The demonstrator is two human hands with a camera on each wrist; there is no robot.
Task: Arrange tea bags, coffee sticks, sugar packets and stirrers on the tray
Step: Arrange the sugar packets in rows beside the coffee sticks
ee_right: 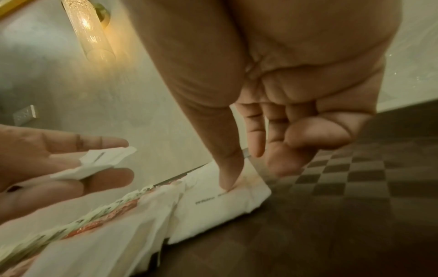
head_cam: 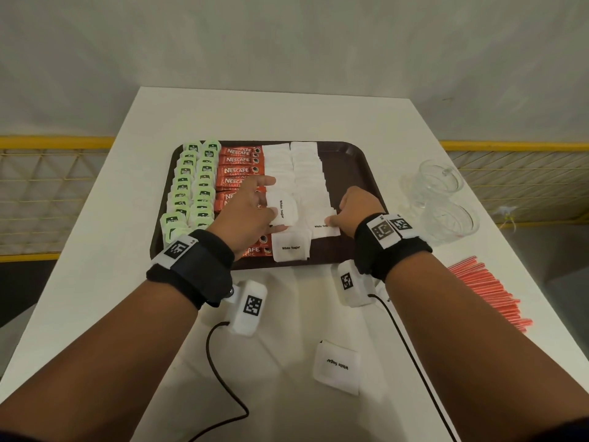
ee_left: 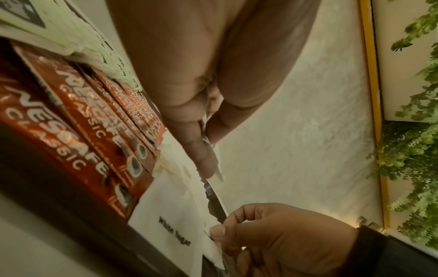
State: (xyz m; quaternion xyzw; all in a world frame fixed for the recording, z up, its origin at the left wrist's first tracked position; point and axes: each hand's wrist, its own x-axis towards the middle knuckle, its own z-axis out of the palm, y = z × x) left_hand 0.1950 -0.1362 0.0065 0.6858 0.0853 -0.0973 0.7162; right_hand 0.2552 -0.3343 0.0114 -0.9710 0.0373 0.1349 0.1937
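- The left hand (head_cam: 251,207) holds a sugar packet (head_cam: 283,208) between its fingers, over the middle of the tray (head_cam: 353,167). If the fingers let go too soon, it may land crooked on the sugar rows (head_cam: 298,173).
- The right hand (head_cam: 357,208) presses its thumb on the near packet (head_cam: 325,226) of the right row, other fingers loosely bent. A hard push may slide that row apart.
- The coffee sticks (head_cam: 237,172) and tea bags (head_cam: 194,183) lie on the left. A wrist may bump them.
- One loose packet (head_cam: 336,366) waits on the table (head_cam: 121,218), near. The stirrers (head_cam: 487,291) and glass cups (head_cam: 443,199) sit right, off the tray. A sleeve may knock the cups.
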